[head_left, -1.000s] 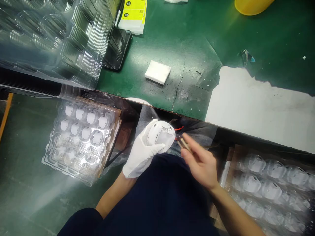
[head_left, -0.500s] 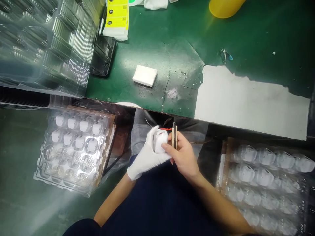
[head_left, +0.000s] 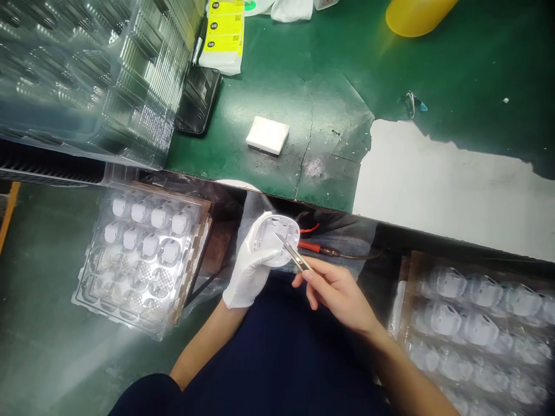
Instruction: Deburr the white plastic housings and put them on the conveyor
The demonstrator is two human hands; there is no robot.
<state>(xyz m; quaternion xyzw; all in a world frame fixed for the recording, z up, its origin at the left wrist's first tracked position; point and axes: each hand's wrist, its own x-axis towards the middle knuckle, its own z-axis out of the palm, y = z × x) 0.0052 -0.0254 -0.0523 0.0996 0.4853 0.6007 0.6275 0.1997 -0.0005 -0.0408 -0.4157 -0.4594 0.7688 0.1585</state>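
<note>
A white plastic housing (head_left: 271, 234), its hollow inside facing up, is held by my left hand (head_left: 250, 268) in a white glove, the thumb over its rim. My bare right hand (head_left: 332, 289) grips a craft knife (head_left: 298, 257) with a metal handle. The knife's pointed tip is over the housing's hollow; whether it touches cannot be told. Just right of the housing lies a red-handled tool (head_left: 313, 248) with a cable, below the bench edge.
A green bench (head_left: 338, 58) carries a white block (head_left: 267, 136), a phone (head_left: 200, 101), yellow labels (head_left: 223, 29) and stacked clear trays (head_left: 143, 75). Trays of white parts stand at lower left (head_left: 141, 254) and lower right (head_left: 468, 329).
The housing has turned to show its hollow inside. My right hand has let go of it and moved right and down, and the knife now slants over it. The view has shifted slightly.
</note>
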